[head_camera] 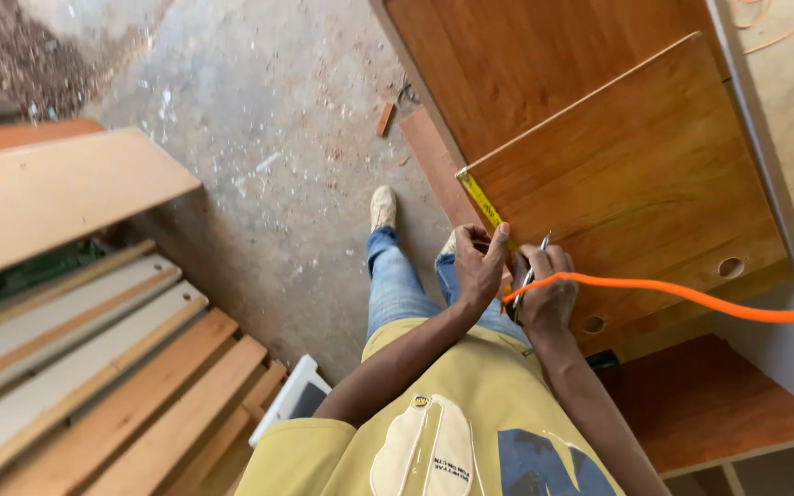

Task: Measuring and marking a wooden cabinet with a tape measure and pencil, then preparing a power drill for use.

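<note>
left hand (480,266) pinching the yellow tape measure (483,204) down against the near edge of the reddish-brown wood panel (636,174), thumb and fingers closed on the tape. right hand (546,292) just beside it, curled shut around a pencil (532,268), tip at the panel edge next to the tape. tape stretched along that edge toward the panel's far left corner.

orange cable (691,296) running in from the right edge of view, crossing over the panel's near corner and over the right hand, partly masking the fingers. two round bored holes (731,267) in the panel near that same edge, one close to the right hand. second, larger wood board (526,55) lying under the panel, reaching toward the top of view. smaller reddish board (709,404) lower right, below the cable.

yellow shirt (434,432) and blue jeans (397,285) filling the lower middle; one pale shoe (382,208) on the dusty concrete floor (268,138). stack of pale laminated planks (94,367) to the left, a wide pale board (48,193) resting above them. small wood offcut (385,118) on the floor near the boards.
</note>
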